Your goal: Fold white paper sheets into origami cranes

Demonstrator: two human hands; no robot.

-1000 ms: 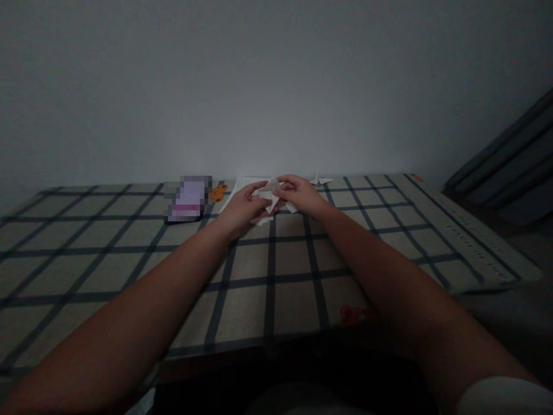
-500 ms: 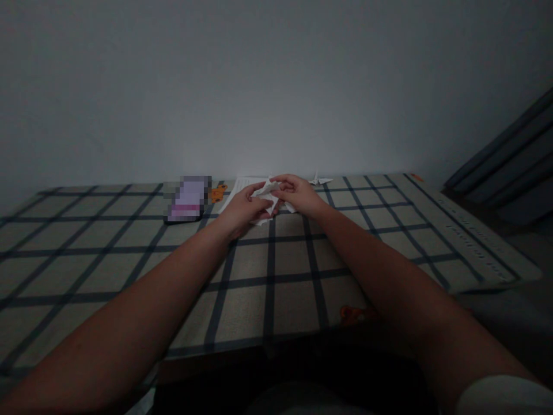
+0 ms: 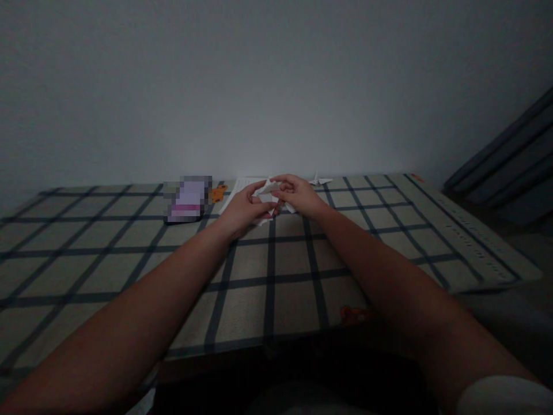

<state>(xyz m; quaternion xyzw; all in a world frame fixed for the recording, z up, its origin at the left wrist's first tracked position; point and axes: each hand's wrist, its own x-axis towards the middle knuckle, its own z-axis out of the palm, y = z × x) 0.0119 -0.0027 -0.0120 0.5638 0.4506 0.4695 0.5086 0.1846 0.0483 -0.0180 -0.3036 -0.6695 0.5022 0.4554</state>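
Observation:
Both arms reach far across a checked tablecloth [image 3: 268,276]. My left hand [image 3: 244,208] and my right hand [image 3: 299,195] meet over a small folded white paper piece [image 3: 268,193], each pinching one side of it with closed fingers. The paper is held just above a white sheet [image 3: 241,187] lying on the cloth. The folds between my fingers are partly hidden.
A pixelated phone-like object [image 3: 187,199] lies left of my hands, with a small orange thing [image 3: 219,192] beside it. A finished white paper crane [image 3: 320,180] stands behind my right hand near the wall. An orange print [image 3: 356,314] marks the cloth's near edge. A dark slanted surface [image 3: 505,167] rises at right.
My fingers have shifted slightly on the folded paper, which sits a little more tucked between the hands. Arms and the other objects have not moved.

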